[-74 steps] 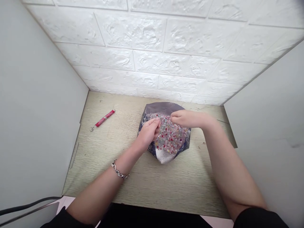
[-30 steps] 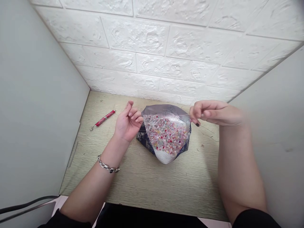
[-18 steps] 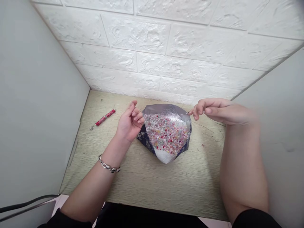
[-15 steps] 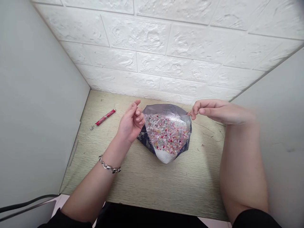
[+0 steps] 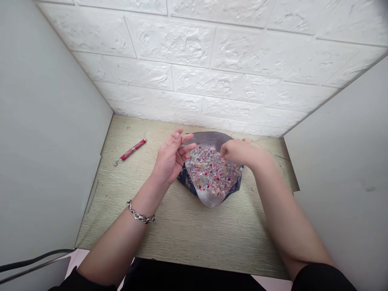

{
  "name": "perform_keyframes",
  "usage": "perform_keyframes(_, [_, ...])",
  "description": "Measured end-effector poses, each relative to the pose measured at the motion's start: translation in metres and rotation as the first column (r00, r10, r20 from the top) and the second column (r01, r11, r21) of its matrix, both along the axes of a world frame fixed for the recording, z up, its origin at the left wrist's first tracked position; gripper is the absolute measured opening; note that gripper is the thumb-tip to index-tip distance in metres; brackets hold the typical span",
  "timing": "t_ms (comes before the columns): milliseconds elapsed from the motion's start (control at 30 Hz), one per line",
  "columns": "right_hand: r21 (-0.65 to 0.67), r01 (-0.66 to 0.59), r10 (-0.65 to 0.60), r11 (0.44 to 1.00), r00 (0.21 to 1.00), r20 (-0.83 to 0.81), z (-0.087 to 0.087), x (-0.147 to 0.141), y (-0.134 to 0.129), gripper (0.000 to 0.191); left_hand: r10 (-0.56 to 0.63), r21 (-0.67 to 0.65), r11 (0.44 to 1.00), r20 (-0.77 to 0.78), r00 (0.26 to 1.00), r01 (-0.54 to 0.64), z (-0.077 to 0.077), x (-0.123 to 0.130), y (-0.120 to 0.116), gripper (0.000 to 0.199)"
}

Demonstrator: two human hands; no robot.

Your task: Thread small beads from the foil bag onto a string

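A dark bag lies folded open on the table, its pale inner side heaped with small beads in pink, red, white and clear. At its left edge my left hand is raised, thumb and forefinger pinched together, the other fingers stretched out. What that pinch holds is too fine to make out. My right hand hangs over the right side of the beads, fingertips bent down and closed. A thin thread shows faintly near it; the fingertips themselves are partly hidden.
On the left of the wooden table lies a narrow red packet, with small silvery pieces at its lower end. A white brick-patterned wall closes off the back; grey panels stand at both sides.
My right hand has swung left and inward from beside the bag to above the beads. My left hand has shifted slightly right, and its outer fingers have straightened.
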State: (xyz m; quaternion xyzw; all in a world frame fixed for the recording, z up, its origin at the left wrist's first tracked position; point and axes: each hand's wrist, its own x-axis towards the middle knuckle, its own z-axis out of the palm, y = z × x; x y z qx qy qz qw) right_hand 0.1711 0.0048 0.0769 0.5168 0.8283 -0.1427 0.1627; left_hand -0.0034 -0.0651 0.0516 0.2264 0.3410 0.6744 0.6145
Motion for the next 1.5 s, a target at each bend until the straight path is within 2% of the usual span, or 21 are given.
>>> perform_keyframes(100, [0.054, -0.001, -0.005, 0.999, 0.994, 0.105, -0.008, -0.010, -0.008, 0.027, -0.017, 0.000, 1.000, 0.016, 1.000, 0.017, 0.001, 0.001, -0.001, 0.008])
perform_keyframes(233, [0.101, 0.005, -0.015, 0.995, 0.995, 0.095, -0.009, -0.012, -0.013, 0.032, -0.035, -0.002, 0.999, 0.012, 0.999, 0.035, 0.000, 0.002, -0.001, 0.008])
perform_keyframes(433, [-0.040, -0.117, 0.117, 0.992, 0.993, -0.015, -0.012, -0.014, -0.010, 0.031, -0.061, -0.058, 0.996, 0.015, 0.998, 0.062, -0.001, 0.003, 0.000, 0.007])
perform_keyframes(633, [-0.107, -0.170, 0.167, 0.980, 0.985, -0.035, -0.022, -0.016, -0.006, 0.032, -0.113, -0.063, 0.991, 0.045, 0.993, 0.116, -0.003, 0.002, -0.001, 0.005])
perform_keyframes(733, [-0.143, -0.168, 0.169, 0.975, 0.986, -0.004, -0.017, -0.020, -0.010, 0.033, -0.134, -0.040, 0.990, 0.049, 0.990, 0.136, -0.004, 0.003, -0.001, 0.006])
perform_keyframes(833, [-0.159, -0.112, 0.124, 0.981, 0.990, 0.065, -0.008, -0.025, -0.015, 0.033, -0.159, -0.024, 0.987, 0.060, 0.985, 0.160, -0.005, 0.003, -0.001, 0.007])
perform_keyframes(967, [-0.141, -0.073, 0.087, 0.987, 0.991, 0.099, -0.003, -0.026, -0.016, 0.031, -0.176, -0.002, 0.984, 0.077, 0.981, 0.177, -0.006, 0.003, -0.001, 0.008])
perform_keyframes(1200, [-0.089, -0.129, 0.135, 0.988, 0.989, 0.063, -0.016, -0.020, -0.010, 0.041, -0.185, 0.009, 0.983, 0.092, 0.978, 0.185, -0.008, 0.004, 0.000, 0.011])
perform_keyframes(1500, [-0.046, -0.131, 0.132, 0.990, 0.991, 0.019, -0.016, -0.022, -0.010, 0.039, -0.191, 0.009, 0.981, 0.083, 0.978, 0.191, -0.007, 0.004, 0.000, 0.012])
